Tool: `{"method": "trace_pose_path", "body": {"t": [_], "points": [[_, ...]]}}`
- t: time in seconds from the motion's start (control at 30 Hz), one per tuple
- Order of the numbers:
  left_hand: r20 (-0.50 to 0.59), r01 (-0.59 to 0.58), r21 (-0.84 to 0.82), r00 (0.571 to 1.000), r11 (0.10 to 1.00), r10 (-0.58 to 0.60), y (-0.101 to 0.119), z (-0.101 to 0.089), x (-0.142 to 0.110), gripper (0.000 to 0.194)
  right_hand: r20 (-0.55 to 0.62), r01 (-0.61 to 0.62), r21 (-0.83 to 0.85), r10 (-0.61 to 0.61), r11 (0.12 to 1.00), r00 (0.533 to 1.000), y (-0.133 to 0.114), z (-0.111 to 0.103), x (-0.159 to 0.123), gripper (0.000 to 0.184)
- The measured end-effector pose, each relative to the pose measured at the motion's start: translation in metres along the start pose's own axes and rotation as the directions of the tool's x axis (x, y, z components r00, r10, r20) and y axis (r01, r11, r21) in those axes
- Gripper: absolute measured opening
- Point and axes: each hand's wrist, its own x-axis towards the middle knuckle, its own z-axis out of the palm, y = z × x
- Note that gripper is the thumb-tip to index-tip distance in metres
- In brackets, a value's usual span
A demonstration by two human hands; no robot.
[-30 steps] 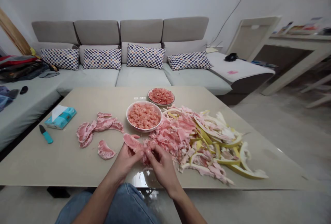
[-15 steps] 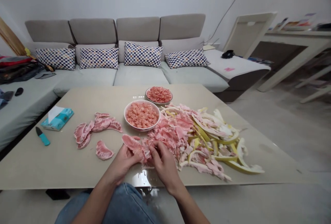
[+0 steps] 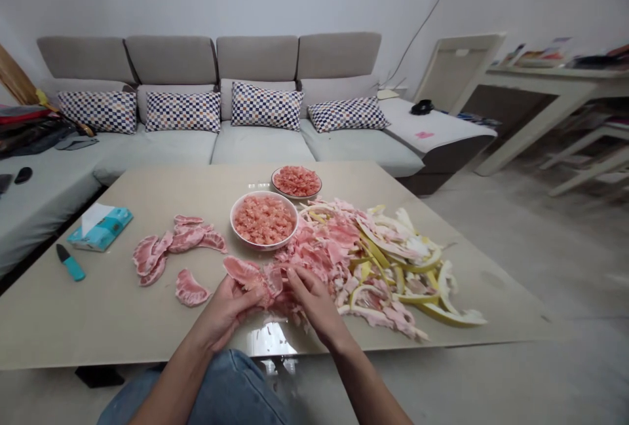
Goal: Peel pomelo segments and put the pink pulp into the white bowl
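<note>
A pink pomelo segment (image 3: 242, 270), partly opened, is gripped between the thumb and fingers of my left hand (image 3: 225, 310). My right hand (image 3: 314, 300) pinches the thin pale membrane at the segment's right side. Just beyond my hands stands a white bowl (image 3: 236, 235) full of peeled pomelo flesh (image 3: 265, 219). Torn pink membranes (image 3: 327, 248) are heaped right beside my right hand. To the left of my left hand lies a single unpeeled segment (image 3: 190, 289), and several more segments (image 3: 152, 255) sit farther left.
Behind the bowl is a plate of pomelo flesh (image 3: 297, 181). Yellow-green peel strips (image 3: 452, 314) spread over the table's right side. A knife with a turquoise handle (image 3: 73, 268) and a tissue pack (image 3: 105, 228) lie at the left. A sofa (image 3: 265, 143) stands beyond the table.
The right hand's fingers have shifted slightly along the segment, and the membrane between the hands looks more spread. The whole view has turned a little to the right.
</note>
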Motion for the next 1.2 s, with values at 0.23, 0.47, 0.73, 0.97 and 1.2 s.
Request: {"method": "trace_pose_path", "body": {"t": [0.23,0.47,0.73,0.97,1.2], "points": [[0.044,-0.023,-0.133,0.999,0.991,0.029,0.002,-0.002,0.006,0.012,-0.236,0.316,-0.239,-0.371,0.918,0.898,0.014,0.007,-0.010,0.012],[0.038,0.035,-0.291,0.999,0.956,-0.025,0.005,-0.003,0.008,0.007,-0.065,0.440,-0.546,-0.560,0.713,0.826,0.013,0.001,-0.018,0.038],[0.091,0.073,-0.351,0.995,0.934,-0.043,0.001,-0.005,0.011,0.008,0.126,0.619,-0.555,-0.679,0.555,0.723,0.010,0.015,-0.010,0.031],[0.134,-0.001,-0.347,0.990,0.938,0.050,0.001,-0.004,0.008,0.014,0.104,0.607,-0.386,-0.621,0.695,0.777,-0.009,0.002,0.005,0.018],[0.115,-0.109,-0.167,0.985,0.980,0.129,0.011,-0.018,0.009,0.031,0.205,0.310,-0.187,-0.271,0.932,0.940,-0.027,-0.008,0.039,0.018]]}}
